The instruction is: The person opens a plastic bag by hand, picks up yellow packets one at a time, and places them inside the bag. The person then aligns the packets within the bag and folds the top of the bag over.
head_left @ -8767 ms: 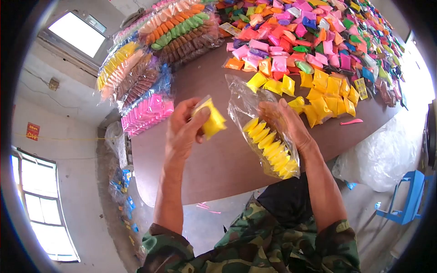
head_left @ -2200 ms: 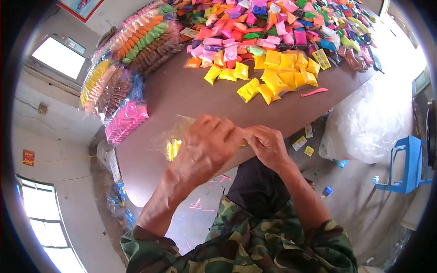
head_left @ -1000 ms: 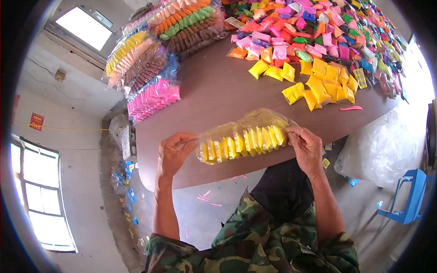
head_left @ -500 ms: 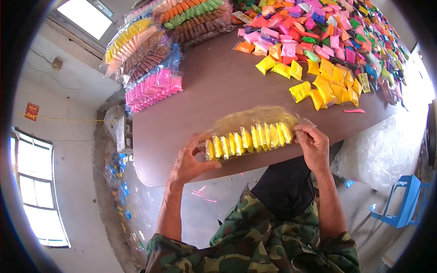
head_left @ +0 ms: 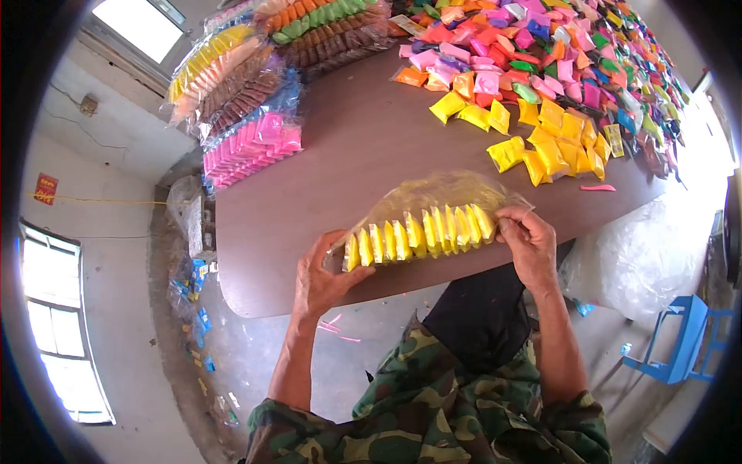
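A clear plastic bag [head_left: 456, 188] holds a row of small yellow packets [head_left: 417, 234] standing side by side, near the front edge of the brown table [head_left: 348, 147]. My left hand [head_left: 318, 277] grips the bag's left end, thumb beneath and fingers behind. At the right end, my right hand [head_left: 529, 241] pinches the bag's corner between thumb and fingers. The loose upper film of the bag puffs up behind the row. Beyond it lies a group of loose yellow packets [head_left: 550, 151].
Filled bags of pink packets [head_left: 255, 147] and other colours are stacked at the back left. A large heap of mixed-colour packets [head_left: 525, 62] covers the back right. A pink strip [head_left: 597, 188] lies near the right edge. A blue stool [head_left: 676, 340] stands on the floor at right.
My left thumb has come up against the left end of the row, closing my hand on the bag. The bag's upper film stands a little higher. The view has shifted slightly.
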Available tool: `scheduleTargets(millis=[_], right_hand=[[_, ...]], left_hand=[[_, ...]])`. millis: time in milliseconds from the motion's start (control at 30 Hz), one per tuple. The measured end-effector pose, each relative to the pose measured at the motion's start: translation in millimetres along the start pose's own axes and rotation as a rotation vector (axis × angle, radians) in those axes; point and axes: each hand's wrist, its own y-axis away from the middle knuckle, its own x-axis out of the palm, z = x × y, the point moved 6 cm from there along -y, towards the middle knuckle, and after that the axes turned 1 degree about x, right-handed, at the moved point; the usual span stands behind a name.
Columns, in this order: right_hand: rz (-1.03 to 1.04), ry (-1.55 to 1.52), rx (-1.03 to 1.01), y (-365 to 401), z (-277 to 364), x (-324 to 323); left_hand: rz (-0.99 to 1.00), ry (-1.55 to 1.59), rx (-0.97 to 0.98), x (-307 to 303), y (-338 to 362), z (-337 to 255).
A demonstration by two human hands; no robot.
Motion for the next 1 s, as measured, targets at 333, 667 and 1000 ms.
scheduleTargets(millis=[333,667,1000], right_hand=[[0.044,0.073,0.165,-3.3,11.7,1.6],[0.074,0.265,0.026,-12.9,25.4,9.9],[0.188,0.272,0.106,-21.4,12.0,11.0]], left_hand=[[0.037,0.298,-0.041,-2.0,0.6,-16.0],[-0.028,0.243,-0.175,-3.1,-4.3,-8.0],[-0.025,0.148,-0.236,-2.9,-14.0,0.4]])
